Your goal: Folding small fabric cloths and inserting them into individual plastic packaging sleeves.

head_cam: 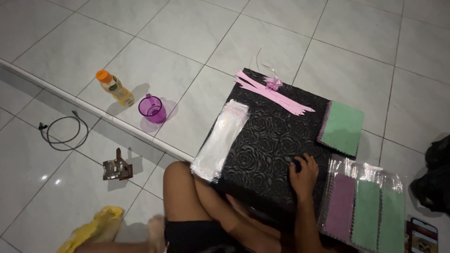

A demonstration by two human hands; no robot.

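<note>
A person sits on a pale tiled floor [117, 42], bare knee [180, 180] raised at lower centre of the frame, with a black box embossed with a rose pattern [267, 140] resting across the lap. The right hand [303, 174] lies on the box's lower right part, fingers curled loosely against the surface and gripping nothing. The left hand [234, 200] is tucked at the box's near edge, mostly hidden, so its grip cannot be told. Just right of the right hand, at lower right, lie clear plastic sleeves holding purple and green cloths [363, 206]. On the box's left edge rests a stack of clear cellophane bags [220, 140]. Farther up, a loose green cloth with a pinked edge [341, 127] overhangs the box's right side, and pink ribbon strips with a small bow [272, 91] cross its far corner. At upper left stand a purple plastic cup [152, 108] and an orange-capped bottle of yellow liquid [115, 88]; a black cable [63, 130] coils at left.
</note>
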